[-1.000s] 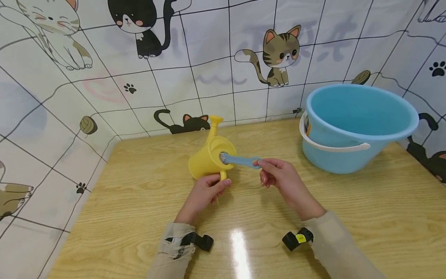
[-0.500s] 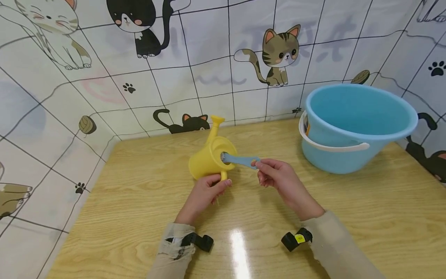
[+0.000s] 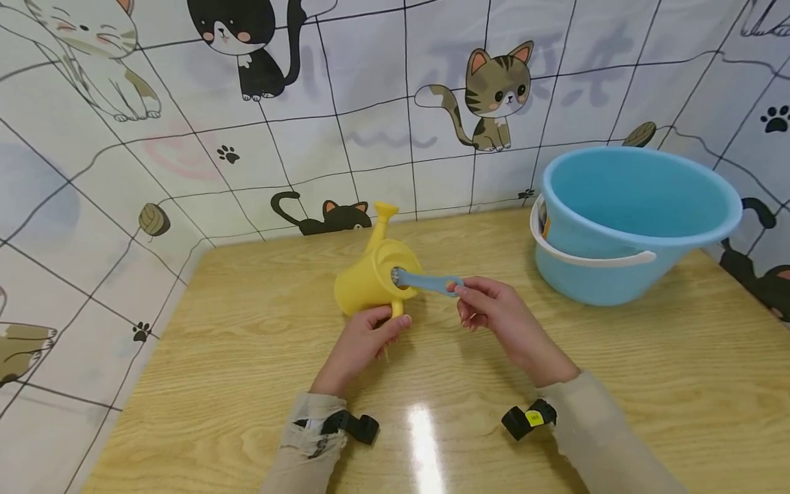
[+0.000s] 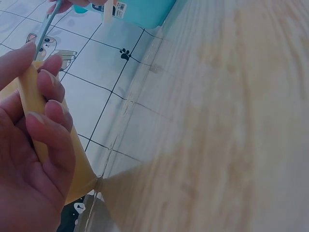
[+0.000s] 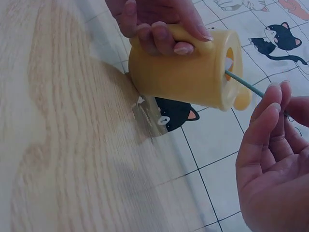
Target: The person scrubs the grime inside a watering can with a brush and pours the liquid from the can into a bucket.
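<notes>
A yellow toy watering can [image 3: 358, 288] is tilted over the table, its spout toward the wall and its round opening facing right. My left hand [image 3: 364, 343] grips the can's handle, thumb on one side and curled fingers on the other, as the left wrist view also shows. A flat blue brush [image 3: 428, 282] with a looped handle end is pinched between the thumb and fingers of my right hand [image 3: 509, 333]. Its grey-white bristle head is at the can's opening, partly inside. In the right wrist view the thin blue handle [image 5: 244, 83] runs into the opening.
At the back right stands a large light blue bucket [image 3: 592, 288] with a wide oval rim and a white handle [image 3: 592, 262]. A cat-patterned cloth wall [image 3: 376, 130] borders the wooden table [image 3: 247, 384] behind and at both sides.
Almost nothing shifts: the brush and my right hand move very slightly left, then back right. Both hands keep their grips on the can and the brush.
</notes>
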